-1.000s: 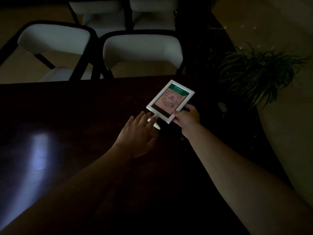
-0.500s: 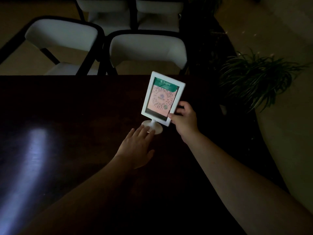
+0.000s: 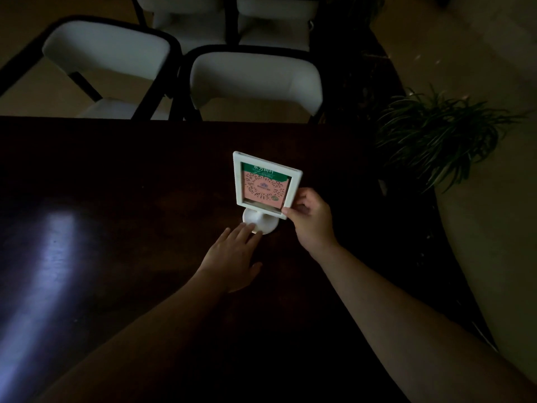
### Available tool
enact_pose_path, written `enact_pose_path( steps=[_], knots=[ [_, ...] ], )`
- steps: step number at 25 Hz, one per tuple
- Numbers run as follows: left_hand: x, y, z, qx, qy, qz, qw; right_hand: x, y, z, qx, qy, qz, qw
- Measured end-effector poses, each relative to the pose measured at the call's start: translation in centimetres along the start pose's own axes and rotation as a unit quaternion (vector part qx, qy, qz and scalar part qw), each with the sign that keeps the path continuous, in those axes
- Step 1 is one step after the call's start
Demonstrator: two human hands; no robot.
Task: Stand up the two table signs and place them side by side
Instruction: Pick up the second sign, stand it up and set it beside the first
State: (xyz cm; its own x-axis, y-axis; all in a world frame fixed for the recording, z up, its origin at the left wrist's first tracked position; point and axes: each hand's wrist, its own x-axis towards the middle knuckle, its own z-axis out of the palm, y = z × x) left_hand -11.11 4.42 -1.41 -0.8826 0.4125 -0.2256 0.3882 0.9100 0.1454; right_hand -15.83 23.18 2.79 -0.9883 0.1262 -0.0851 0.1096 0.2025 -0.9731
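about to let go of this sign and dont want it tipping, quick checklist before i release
1. Sign upright on its round base: ok.
2. Base flat on the table: cannot tell, too dark.
3. Right hand pinching the frame's lower right corner: ok.
4. Left hand fingertips steadying the base's near edge: ok.
5. Second sign located: not ok, not in view.
6. Room beside the sign for the second one: cannot tell, the tabletop there is too dark.
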Motion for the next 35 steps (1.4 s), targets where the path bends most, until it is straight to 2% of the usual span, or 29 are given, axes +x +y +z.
enact_pose_path(
  steps=[6, 10, 13, 16, 19, 21, 24, 35],
  knots=[
    [-0.2, -0.4, 0.0, 0.000, -0.003, -0.005, 1.000, -0.6, 0.4, -0.4, -0.014, -0.024, 0.007, 1.000],
    [-0.1, -0.6, -0.2, 0.003, -0.005, -0.035, 0.999, -1.7, 2.1, -1.0, -0.173, -0.048, 0.026, 0.983],
    [-0.1, -0.7, -0.1, 0.016, -0.001, -0.062, 0.998, -2.5, 3.4, -1.2, -0.329, -0.115, 0.018, 0.937],
    [0.3, -0.6, 0.1, 0.023, -0.007, -0.077, 0.997, -3.1, 4.0, -0.7, -0.420, -0.199, -0.042, 0.885],
    [0.7, -0.4, 0.5, 0.016, -0.009, -0.080, 0.997, -3.4, 4.2, -0.4, -0.493, -0.231, -0.098, 0.833],
    [0.8, -0.4, 1.0, 0.017, -0.010, -0.075, 0.997, -3.4, 4.3, -0.2, -0.535, -0.247, -0.104, 0.801],
    [0.7, -0.6, 1.8, 0.025, -0.019, -0.072, 0.997, -3.2, 4.5, 0.1, -0.560, -0.264, -0.100, 0.779],
    [-2.8, -2.5, 1.8, 0.020, -0.038, -0.074, 0.996, -5.1, 4.9, 2.8, -0.596, -0.276, -0.116, 0.745]
  ],
)
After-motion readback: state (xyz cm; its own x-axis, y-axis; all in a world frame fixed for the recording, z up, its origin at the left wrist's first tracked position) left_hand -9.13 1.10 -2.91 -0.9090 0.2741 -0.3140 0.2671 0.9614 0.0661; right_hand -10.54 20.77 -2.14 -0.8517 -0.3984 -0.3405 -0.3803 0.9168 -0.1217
